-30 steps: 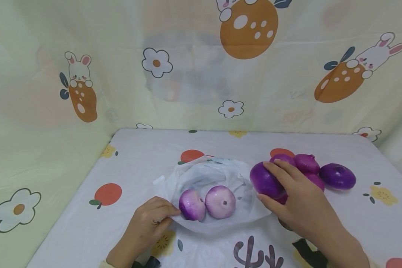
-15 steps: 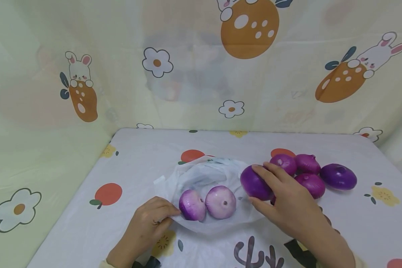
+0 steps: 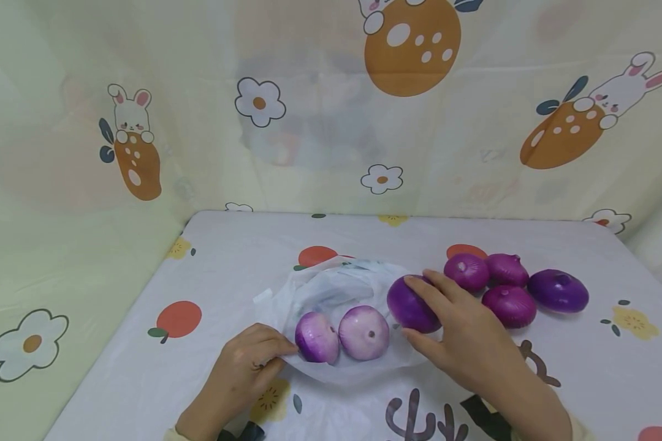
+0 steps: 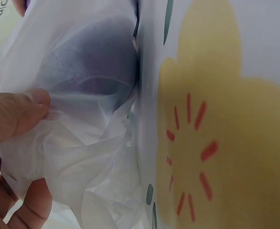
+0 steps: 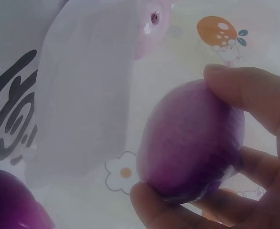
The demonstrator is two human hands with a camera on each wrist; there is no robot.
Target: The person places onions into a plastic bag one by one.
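A thin white plastic bag [image 3: 331, 288] lies spread with its mouth toward me. Two red onions rest in it side by side: a half-purple one [image 3: 314, 338] and a paler one [image 3: 364, 334]. My left hand [image 3: 248, 364] pinches the bag's near left edge between thumb and fingers. In the left wrist view, a dark onion [image 4: 94, 57] shows through the plastic [image 4: 87, 167]. My right hand [image 3: 469, 337] grips a deep purple onion [image 3: 410, 306] at the bag's right side, beside the pale one. Thumb and fingers wrap this onion [image 5: 192, 138] in the right wrist view.
Several more red onions sit grouped at the right of the table: one at the back left [image 3: 466, 272], one behind [image 3: 507, 269], one in front [image 3: 510, 307] and a darker one [image 3: 558, 291] at the far right. A printed cloth [image 3: 320, 135] hangs behind the table.
My right hand has carried the purple onion leftward and slightly down, from beside the onion group to over the bag's right side. The left hand stays on the bag's edge.
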